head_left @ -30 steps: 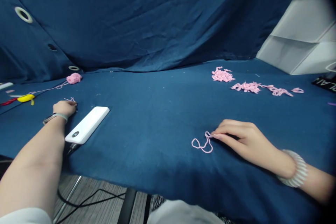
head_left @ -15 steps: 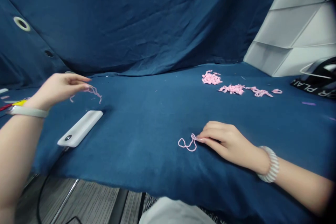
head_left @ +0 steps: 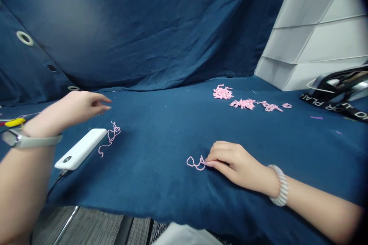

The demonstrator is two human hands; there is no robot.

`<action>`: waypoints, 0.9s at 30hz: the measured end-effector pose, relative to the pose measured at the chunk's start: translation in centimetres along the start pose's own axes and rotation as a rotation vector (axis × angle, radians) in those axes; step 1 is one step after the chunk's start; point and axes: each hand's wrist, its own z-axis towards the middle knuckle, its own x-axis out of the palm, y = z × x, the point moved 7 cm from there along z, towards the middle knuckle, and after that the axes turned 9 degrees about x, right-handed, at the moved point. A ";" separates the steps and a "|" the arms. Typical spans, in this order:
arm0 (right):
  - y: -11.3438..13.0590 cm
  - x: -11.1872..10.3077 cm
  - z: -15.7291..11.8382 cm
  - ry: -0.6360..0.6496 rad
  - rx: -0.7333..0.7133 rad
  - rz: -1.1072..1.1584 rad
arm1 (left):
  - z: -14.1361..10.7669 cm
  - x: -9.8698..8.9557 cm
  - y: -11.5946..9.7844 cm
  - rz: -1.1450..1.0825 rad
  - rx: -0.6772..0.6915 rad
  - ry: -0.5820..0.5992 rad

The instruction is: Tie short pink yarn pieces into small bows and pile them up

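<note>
We pinch a pink yarn loop (head_left: pixel 197 167) — a pink strand (head_left: pixel 113 132) is loose.
Our right hand (head_left: pixel 240 164) grips one side of the loop between thumb and fingertips; past it, the strand shows just beside the white power bank (head_left: pixel 82 148). Our left hand (head_left: pixel 70 109), above, has its fingers parted, seemingly empty. Both pieces should be light, limp, quick to tangle — best taken by a free end. Farthest sits a pink heap (head_left: pixel 223 92).
</note>
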 end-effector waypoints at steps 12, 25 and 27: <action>-1.3 -2.2 0.2 -0.200 0.161 0.162 | -5.1 12.6 -23.6 -1.217 0.311 0.296; -1.5 -3.0 0.3 -0.316 0.184 0.165 | -7.4 16.2 -26.1 -1.606 0.140 0.501; -1.4 -3.0 0.3 -0.318 0.184 0.164 | -7.5 16.1 -25.8 -1.559 0.150 0.503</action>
